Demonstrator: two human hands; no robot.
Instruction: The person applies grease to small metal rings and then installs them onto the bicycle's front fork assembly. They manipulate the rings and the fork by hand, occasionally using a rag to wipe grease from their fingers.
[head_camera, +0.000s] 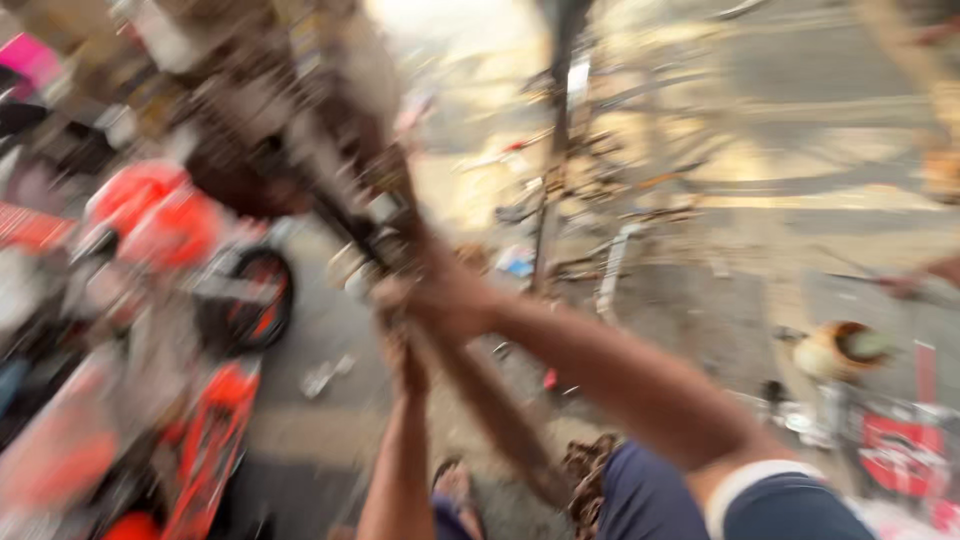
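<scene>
At the centre of the view, my right hand (440, 300) is closed around a long, dark brown, rusty metal assembly (330, 150) that runs diagonally from the upper left down to the lower middle. My left hand (405, 362) sits just below the right one, reaching up from the bottom edge; it touches the same assembly, but motion blur prevents me from telling whether its fingers are fully wrapped or only pressed against it. The assembly carries small pale metal fittings (375, 215) just above my right hand. Its lower end (510, 430) passes between my forearms and ends near a brown, crumpled clump (590, 470) beside my dark blue sleeve with a white band (740, 490).

Surroundings, left side: an orange and black motorcycle (170, 230) stands close to the assembly, with its black tyre and orange rim (255, 295) near my hands. A second orange bodywork panel (215, 440) lies lower left. These items crowd the space to the left of the grip.

Surroundings, centre and right: a thin dark upright pole (555, 140) stands behind my hands, with scattered debris (600, 190) around its base on the grey concrete ground (320, 330). A round tan pot with a greenish inside (840, 350) stands well apart on the right, above a red panel (900, 450). My foot in a dark sandal (455, 490) shows at the bottom edge, under the assembly.

The whole frame is heavily blurred; finer detail cannot be read.
</scene>
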